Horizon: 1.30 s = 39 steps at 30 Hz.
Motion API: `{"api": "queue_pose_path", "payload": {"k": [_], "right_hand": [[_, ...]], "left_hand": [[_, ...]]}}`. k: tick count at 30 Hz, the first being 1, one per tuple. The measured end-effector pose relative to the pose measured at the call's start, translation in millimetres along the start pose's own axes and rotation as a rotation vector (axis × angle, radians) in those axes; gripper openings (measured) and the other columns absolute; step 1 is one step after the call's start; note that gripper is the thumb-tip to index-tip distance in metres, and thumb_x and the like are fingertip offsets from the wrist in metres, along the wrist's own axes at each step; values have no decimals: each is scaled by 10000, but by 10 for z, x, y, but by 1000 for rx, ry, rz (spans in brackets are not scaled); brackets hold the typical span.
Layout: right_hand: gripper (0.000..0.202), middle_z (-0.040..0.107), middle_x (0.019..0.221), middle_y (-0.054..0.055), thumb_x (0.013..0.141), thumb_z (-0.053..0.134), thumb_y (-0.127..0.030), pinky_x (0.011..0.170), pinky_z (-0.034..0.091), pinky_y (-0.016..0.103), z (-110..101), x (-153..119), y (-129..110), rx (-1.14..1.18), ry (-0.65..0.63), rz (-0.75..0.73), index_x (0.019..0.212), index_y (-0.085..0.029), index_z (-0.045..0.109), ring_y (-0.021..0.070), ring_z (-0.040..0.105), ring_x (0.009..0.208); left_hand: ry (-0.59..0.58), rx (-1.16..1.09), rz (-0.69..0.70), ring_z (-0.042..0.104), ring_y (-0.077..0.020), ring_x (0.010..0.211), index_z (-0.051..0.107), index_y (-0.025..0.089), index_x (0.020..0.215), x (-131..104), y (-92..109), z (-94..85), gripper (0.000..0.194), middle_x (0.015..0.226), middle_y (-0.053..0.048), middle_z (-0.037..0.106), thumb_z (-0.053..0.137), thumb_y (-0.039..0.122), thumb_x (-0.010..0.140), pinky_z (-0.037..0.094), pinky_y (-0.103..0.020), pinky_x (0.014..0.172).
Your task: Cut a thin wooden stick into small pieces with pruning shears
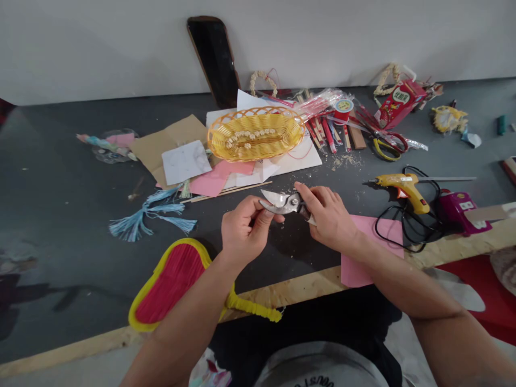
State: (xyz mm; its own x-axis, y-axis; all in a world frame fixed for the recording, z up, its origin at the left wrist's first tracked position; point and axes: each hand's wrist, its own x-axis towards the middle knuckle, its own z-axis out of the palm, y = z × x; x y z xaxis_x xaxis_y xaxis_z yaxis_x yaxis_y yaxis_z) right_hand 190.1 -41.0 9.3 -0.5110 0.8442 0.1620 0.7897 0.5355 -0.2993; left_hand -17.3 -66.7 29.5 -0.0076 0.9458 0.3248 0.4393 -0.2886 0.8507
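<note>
My right hand (328, 215) is closed round the handles of a pair of pruning shears (291, 202). Their blades point left and stand apart. Close against the lower blade, my left hand (245, 226) has its thumb and fingers pinched together; whatever is between them is too small or hidden to name. Beyond the hands, a yellow woven basket (258, 153) holds a short row of small pale beads (252, 134). Pale crumbs (342, 160) lie scattered over the dark table. Left of my forearm rests a red fan-like piece with a yellow rim (171, 282).
To the right are a yellow glue gun (407, 188) with a black cord, scissors (389, 148), a purple box (461, 212) and a red drink carton (401, 102). Blue tassels (149, 215) lie left. A phone (213, 59) leans against the wall. Pink paper (355, 269) overhangs the wooden edge.
</note>
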Motion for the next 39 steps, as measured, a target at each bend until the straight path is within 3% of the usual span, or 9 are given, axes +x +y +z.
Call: {"api": "queue_pose_path", "payload": {"k": [15,21,24,32,39], "right_hand": [[797,571,1229,133,772,470,-76,909,469,435,-33,24,87,120,-74,-76,1536,-222,300,285,549,1102],[758,558,1288,149,837,484,-150,908,444,459,-1,46,99,73,-13,-45,1560,-221,266,305,527,1132],[796,544,1315,157,827,498,-158,926,430,479,9,37,70,37,-7,-39,1577,-210,235,314,512,1142],[852,547,1271,140,795,491,-106,934,464,465,44,7,21,44,41,-43,1584,-221,189,305,507,1136],[839,583,1214,138,741,497,-62,901,494,460,41,5,-11,21,-46,11,1537,-225,287,305,564,1090]], "left_hand": [[-19,-17,38,668,-116,507,619,207,758,0,-63,-15,258,610,7,725,584,371,954,518,-215,527],[-7,77,97,746,-136,674,682,216,862,27,-72,-7,116,754,2,789,624,297,922,543,-207,626],[-16,134,108,746,-131,703,693,215,815,27,-35,-18,183,772,-1,790,577,269,946,533,-202,651],[-30,44,81,677,-98,547,677,199,802,7,21,-32,173,726,8,781,597,254,946,477,-182,532],[-35,38,34,646,-83,500,666,193,803,18,-4,-32,171,689,21,769,586,250,943,461,-172,508]]}}
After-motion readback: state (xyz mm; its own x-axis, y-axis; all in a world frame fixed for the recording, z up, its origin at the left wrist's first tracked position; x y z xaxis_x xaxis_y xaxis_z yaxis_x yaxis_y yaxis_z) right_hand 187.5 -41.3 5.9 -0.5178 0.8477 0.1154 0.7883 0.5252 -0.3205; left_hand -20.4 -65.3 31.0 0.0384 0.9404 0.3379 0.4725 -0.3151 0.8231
